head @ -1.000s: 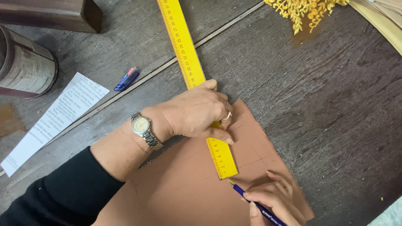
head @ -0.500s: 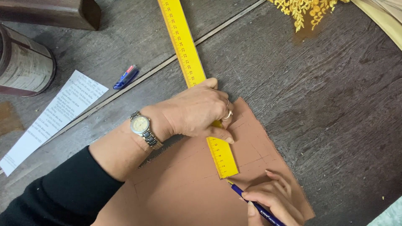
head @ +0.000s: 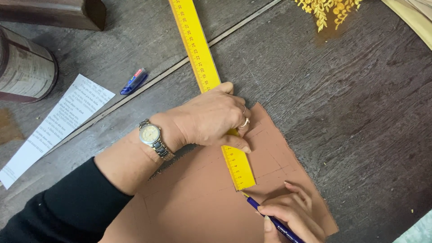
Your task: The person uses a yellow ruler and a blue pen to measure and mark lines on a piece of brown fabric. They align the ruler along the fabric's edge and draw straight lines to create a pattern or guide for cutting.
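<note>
My left hand (head: 211, 119), with a wristwatch and a ring, presses flat on a long yellow ruler (head: 198, 54) that lies diagonally across a brown sheet (head: 198, 202) on the dark wooden table. My right hand (head: 292, 213), at the bottom edge of the view, holds a dark blue pen (head: 265, 216) whose tip touches the sheet just below the ruler's near end. Faint straight lines mark the brown sheet.
A round tin (head: 24, 67) stands at the far left, beside a dark wooden block (head: 58, 13). A white strip of printed paper (head: 54, 128) and a small blue cap (head: 133, 81) lie left of the ruler. Yellow dried sprigs (head: 330, 9) sit at the top right.
</note>
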